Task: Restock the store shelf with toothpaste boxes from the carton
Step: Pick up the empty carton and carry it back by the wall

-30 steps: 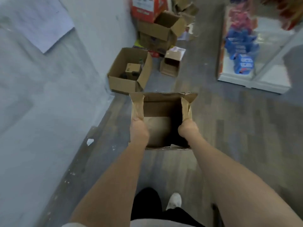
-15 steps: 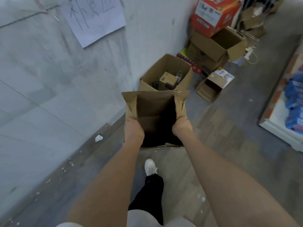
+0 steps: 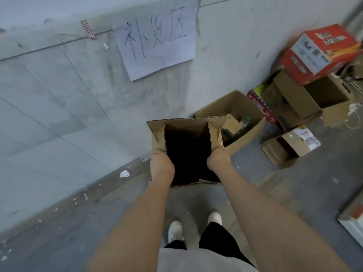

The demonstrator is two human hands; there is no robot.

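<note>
You held the open brown cardboard carton point(image 3: 186, 154) with left hand point(image 3: 162, 163) and right hand point(image 3: 218, 159) gripping its sides; inside looked dark, seemingly empty, so restocking appeared finished

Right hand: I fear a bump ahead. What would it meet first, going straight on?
Probably the open box on the floor just beyond the carried carton; the right hand points at it, though depth is unclear.

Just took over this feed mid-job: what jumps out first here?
An open brown carton sits dead centre, its inside dark, gripped at its sides by the left hand and right hand. On the grey wall above hangs a paper sign with handwritten characters. At right, a red box tops a heap of open cartons on the floor.
</note>
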